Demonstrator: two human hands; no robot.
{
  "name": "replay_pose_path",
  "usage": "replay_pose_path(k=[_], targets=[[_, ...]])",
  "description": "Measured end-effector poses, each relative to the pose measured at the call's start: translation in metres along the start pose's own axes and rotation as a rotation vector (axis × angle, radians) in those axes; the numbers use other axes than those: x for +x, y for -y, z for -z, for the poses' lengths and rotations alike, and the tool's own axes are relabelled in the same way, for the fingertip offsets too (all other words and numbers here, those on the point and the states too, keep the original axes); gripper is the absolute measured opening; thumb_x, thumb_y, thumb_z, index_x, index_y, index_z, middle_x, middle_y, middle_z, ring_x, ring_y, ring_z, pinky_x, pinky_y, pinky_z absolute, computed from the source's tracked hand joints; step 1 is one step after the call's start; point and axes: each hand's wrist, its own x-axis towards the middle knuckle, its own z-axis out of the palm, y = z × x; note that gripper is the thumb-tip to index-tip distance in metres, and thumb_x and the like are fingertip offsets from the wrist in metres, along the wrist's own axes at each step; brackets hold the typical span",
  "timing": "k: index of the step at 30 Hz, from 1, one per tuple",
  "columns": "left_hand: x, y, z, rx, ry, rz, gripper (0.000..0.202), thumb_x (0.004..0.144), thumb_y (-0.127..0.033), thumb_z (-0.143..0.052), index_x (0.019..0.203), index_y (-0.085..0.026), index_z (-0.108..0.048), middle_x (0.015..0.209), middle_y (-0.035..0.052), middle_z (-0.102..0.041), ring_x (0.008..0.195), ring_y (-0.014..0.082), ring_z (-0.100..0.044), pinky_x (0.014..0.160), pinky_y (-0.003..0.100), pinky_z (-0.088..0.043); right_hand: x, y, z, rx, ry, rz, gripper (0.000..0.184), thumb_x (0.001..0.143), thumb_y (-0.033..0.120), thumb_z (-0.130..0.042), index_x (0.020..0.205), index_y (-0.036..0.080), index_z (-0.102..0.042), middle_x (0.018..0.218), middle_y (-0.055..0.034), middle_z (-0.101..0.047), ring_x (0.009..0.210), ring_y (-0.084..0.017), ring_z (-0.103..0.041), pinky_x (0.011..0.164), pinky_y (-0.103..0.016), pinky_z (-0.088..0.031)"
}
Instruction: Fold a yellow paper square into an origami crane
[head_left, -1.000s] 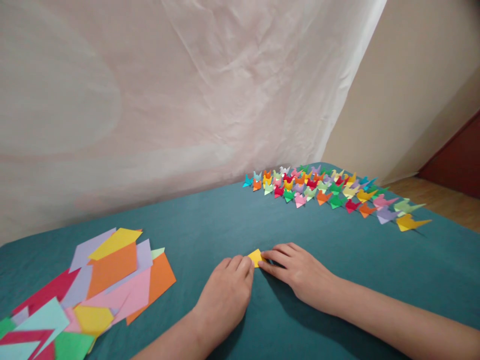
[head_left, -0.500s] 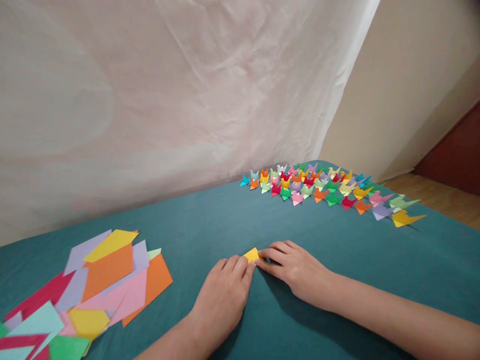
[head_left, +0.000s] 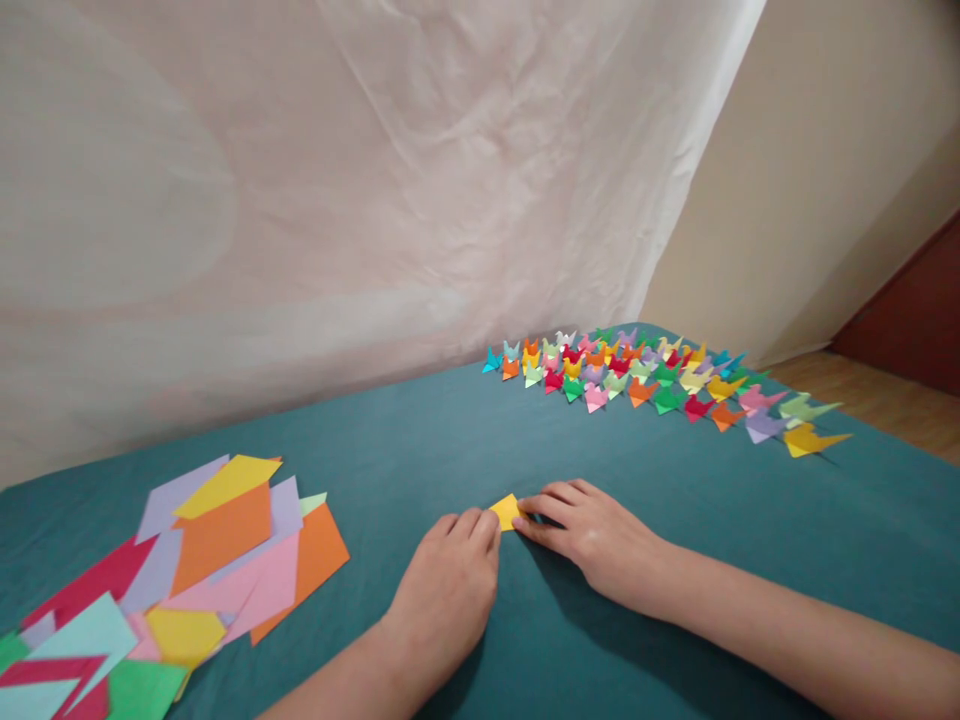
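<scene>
A small folded piece of yellow paper [head_left: 506, 512] lies on the green-blue tablecloth between my two hands. My left hand [head_left: 450, 575] grips its left end, fingers pressed together and partly covering it. On the other side, the fingertips of my right hand [head_left: 577, 525] pinch the paper's right edge, with the thumb below and the fingers above. The paper's middle shows between them, and its ends are hidden under my fingers.
Loose sheets of coloured paper [head_left: 225, 535] lie heaped at the left. Rows of small folded paper birds [head_left: 641, 390] stand at the far right of the table [head_left: 390, 440]. A pale cloth [head_left: 375, 200] hangs behind the table's back edge.
My left fingers have shifted slightly on the yellow paper, leaving a bit more of its lower part showing. My right hand stays nearly still. The view has moved a little.
</scene>
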Motion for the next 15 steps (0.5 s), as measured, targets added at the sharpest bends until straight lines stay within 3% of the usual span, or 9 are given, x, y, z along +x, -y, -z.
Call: replay_pose_path(k=[9, 15], targets=[[-0.003, 0.003, -0.014, -0.009, -0.165, 0.033, 0.032, 0.087, -0.008, -0.042, 0.116, -0.013, -0.057, 0.114, 0.0104, -0.058, 0.111, 0.0249, -0.049, 0.092, 0.039, -0.041, 0.001, 0.002, 0.001, -0.022, -0.007, -0.004, 0.032, 0.091, 0.014, -0.045, 0.121, 0.019, -0.055, 0.112, -0.0089, -0.060, 0.101, -0.021, -0.050, 0.082, -0.037, -0.041], [-0.001, 0.002, -0.014, 0.027, -0.137, 0.054, 0.034, 0.087, -0.007, -0.040, 0.117, -0.010, -0.056, 0.116, 0.0120, -0.058, 0.113, 0.0254, -0.048, 0.091, 0.039, -0.041, 0.001, 0.002, 0.000, -0.026, -0.040, 0.009, 0.032, 0.091, 0.014, -0.046, 0.121, 0.019, -0.055, 0.113, -0.0093, -0.060, 0.102, -0.021, -0.050, 0.084, -0.037, -0.042]])
